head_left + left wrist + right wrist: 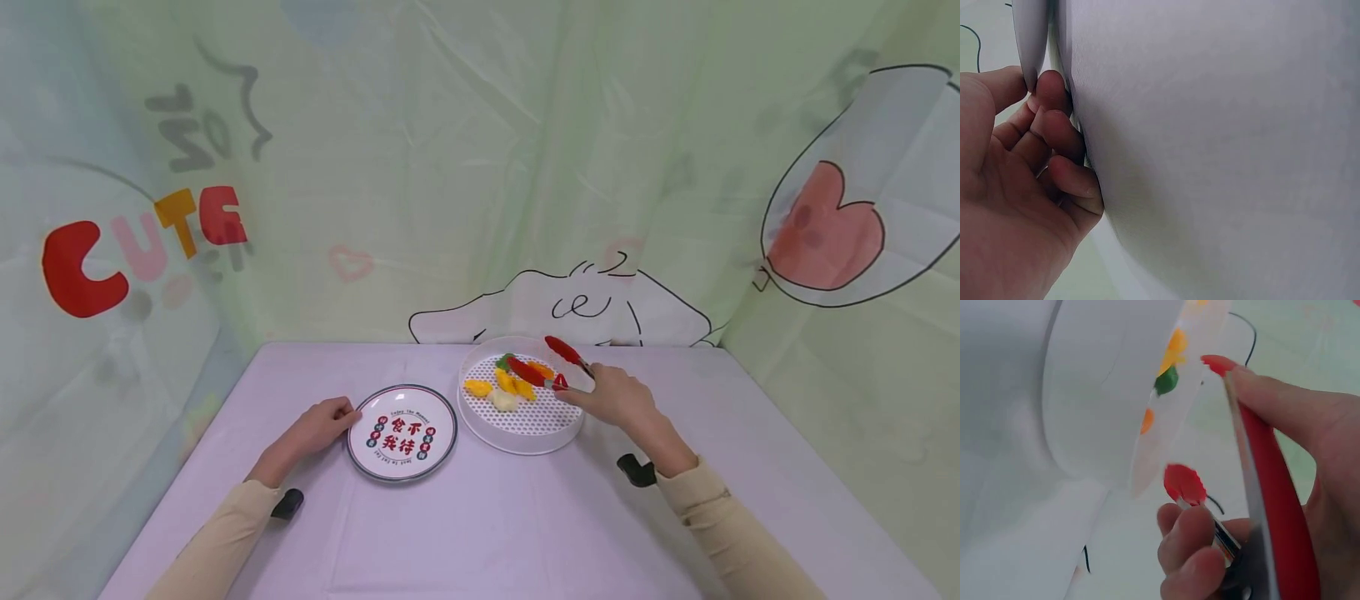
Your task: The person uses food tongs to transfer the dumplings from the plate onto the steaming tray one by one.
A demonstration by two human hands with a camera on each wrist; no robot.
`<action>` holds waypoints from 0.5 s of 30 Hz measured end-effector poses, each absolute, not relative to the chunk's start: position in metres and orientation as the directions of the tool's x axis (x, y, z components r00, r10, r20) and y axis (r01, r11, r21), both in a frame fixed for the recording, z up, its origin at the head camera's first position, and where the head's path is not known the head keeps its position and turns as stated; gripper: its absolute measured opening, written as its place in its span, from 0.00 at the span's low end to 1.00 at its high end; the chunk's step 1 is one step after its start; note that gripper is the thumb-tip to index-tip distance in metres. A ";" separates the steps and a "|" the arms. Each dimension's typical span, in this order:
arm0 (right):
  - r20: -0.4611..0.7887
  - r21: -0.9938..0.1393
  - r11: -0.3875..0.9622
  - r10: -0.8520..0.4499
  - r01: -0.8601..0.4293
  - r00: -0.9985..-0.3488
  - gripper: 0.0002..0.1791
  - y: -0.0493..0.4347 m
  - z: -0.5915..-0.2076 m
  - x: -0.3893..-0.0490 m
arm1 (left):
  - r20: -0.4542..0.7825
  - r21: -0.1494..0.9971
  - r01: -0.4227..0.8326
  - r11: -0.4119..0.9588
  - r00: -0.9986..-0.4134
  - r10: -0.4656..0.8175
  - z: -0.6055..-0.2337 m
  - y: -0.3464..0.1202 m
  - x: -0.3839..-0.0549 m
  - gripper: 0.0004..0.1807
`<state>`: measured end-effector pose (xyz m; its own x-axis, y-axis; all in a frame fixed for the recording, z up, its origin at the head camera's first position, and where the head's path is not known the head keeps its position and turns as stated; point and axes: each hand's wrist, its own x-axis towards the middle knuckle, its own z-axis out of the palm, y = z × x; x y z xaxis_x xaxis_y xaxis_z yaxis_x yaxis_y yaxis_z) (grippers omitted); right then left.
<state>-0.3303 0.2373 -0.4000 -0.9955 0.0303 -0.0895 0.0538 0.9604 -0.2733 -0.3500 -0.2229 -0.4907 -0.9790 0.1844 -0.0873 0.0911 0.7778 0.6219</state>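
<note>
My left hand [324,425] pinches the left rim of a white plate [442,425] with a dark edge and red and green lettering. In the left wrist view the thumb is above the plate's edge [1030,47] and curled fingers are under it. My right hand [617,397] grips metal tongs [527,372] with red ends. The tongs' arms stand apart over a round white basket [517,444] with a perforated floor. Several yellow pieces [477,388], a whitish piece [503,400], a green piece [505,362] and an orange piece [542,369] lie inside. Nothing shows clearly between the tongs' ends.
Plate and basket stand side by side on a pale table [465,533]. The basket's raised wall rings the pieces. A printed curtain [420,167] hangs behind the table and at both sides.
</note>
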 end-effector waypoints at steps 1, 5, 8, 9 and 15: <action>-0.081 -0.301 0.952 0.027 0.051 -0.996 0.53 0.235 -0.400 -0.328 | -0.091 0.622 0.087 0.778 -0.979 0.182 -0.491 -0.223 -0.350 0.11; -0.007 -0.422 0.906 -0.012 -0.008 -1.000 0.56 0.221 -0.405 -0.313 | -0.098 0.621 0.081 0.780 -0.979 0.179 -0.492 -0.223 -0.349 0.11; 0.044 -0.491 0.869 -0.043 -0.059 -0.998 0.57 0.202 -0.412 -0.297 | -0.091 0.618 0.092 0.781 -0.978 0.187 -0.491 -0.223 -0.350 0.10; 0.054 -0.508 0.858 -0.054 -0.074 -0.997 0.57 0.195 -0.415 -0.291 | -0.093 0.620 0.090 0.779 -0.978 0.186 -0.491 -0.223 -0.350 0.10; 0.052 -0.596 0.795 -0.102 -0.113 -0.993 0.58 0.151 -0.438 -0.256 | -0.094 0.614 0.093 0.784 -0.977 0.189 -0.491 -0.225 -0.353 0.11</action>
<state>-0.2565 0.1511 -0.4375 -0.9934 -0.1019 0.0521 -0.1128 0.7947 -0.5964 -0.3526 -0.2250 -0.4913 -0.9774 0.1893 -0.0940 0.0928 0.7839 0.6139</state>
